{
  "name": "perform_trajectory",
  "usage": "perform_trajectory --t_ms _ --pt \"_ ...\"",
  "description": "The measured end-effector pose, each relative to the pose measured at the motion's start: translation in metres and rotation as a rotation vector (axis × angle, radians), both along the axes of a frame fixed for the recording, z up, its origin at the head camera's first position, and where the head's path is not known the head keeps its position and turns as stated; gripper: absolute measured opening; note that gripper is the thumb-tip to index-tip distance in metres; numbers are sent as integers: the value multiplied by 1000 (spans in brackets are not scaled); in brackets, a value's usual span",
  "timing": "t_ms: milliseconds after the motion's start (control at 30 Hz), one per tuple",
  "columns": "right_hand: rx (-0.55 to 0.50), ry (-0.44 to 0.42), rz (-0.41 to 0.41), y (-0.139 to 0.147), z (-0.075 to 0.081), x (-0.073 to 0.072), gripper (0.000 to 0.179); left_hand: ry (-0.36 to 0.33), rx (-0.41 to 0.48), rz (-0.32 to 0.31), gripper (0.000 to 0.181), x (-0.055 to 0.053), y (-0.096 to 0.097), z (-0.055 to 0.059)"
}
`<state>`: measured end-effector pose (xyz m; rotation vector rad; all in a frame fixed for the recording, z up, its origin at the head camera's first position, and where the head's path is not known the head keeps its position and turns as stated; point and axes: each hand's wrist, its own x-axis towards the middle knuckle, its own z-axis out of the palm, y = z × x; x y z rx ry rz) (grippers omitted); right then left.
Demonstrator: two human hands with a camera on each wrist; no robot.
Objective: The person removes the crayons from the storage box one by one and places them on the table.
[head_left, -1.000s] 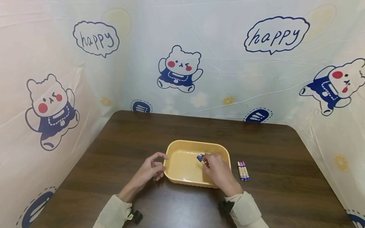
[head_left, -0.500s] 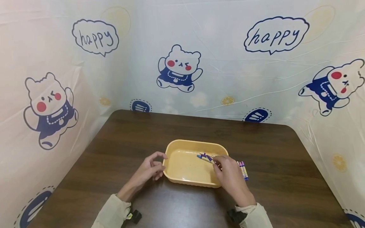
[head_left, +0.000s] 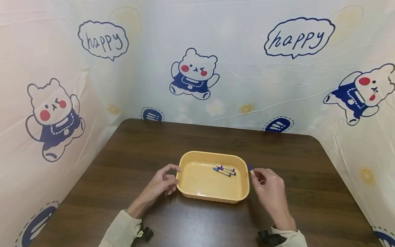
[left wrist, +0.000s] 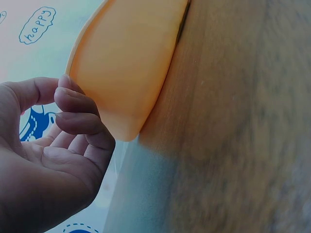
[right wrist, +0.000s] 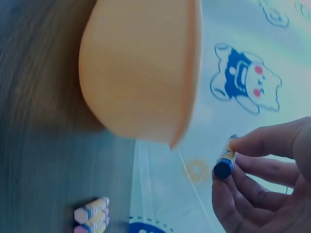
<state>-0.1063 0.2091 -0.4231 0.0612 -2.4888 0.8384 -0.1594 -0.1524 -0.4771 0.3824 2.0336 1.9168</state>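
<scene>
My right hand [head_left: 271, 185] pinches a crayon [head_left: 250, 169] with a dark blue-purple tip between thumb and fingers, just off the right rim of a yellow plastic basket [head_left: 213, 198]. In the right wrist view the crayon [right wrist: 226, 160] shows its blue end and pale wrapper. My left hand [head_left: 165, 180] holds the basket's left rim, fingers bent at the edge; the left wrist view shows the fingertips against the basket wall [left wrist: 126, 63]. Inside the basket, toward its right side, a few crayons [head_left: 224, 172] with blue and purple tips lie close together.
A small group of pinkish crayons [right wrist: 92, 215] lies on the dark wooden table [head_left: 148, 144] right of the basket, hidden behind my right hand in the head view. A patterned curtain [head_left: 234, 68] surrounds the table's back and sides.
My right hand has let go of crayons in the basket, moved right past its rim, and now pinches another crayon lifted beside it. The left hand stays at the left rim.
</scene>
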Motion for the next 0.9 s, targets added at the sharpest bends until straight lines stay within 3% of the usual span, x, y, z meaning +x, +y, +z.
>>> perform_trajectory --t_ms 233,500,900 --pt "-38 -81 -48 21 0 5 8 -1 -11 4 37 -2 -1 0" --pt "-49 -170 -83 46 -13 -3 7 -5 -16 12 38 -1 -1 -1" --pt "-118 -432 -77 78 -41 -12 20 -1 -13 12 36 -1 -1 0"
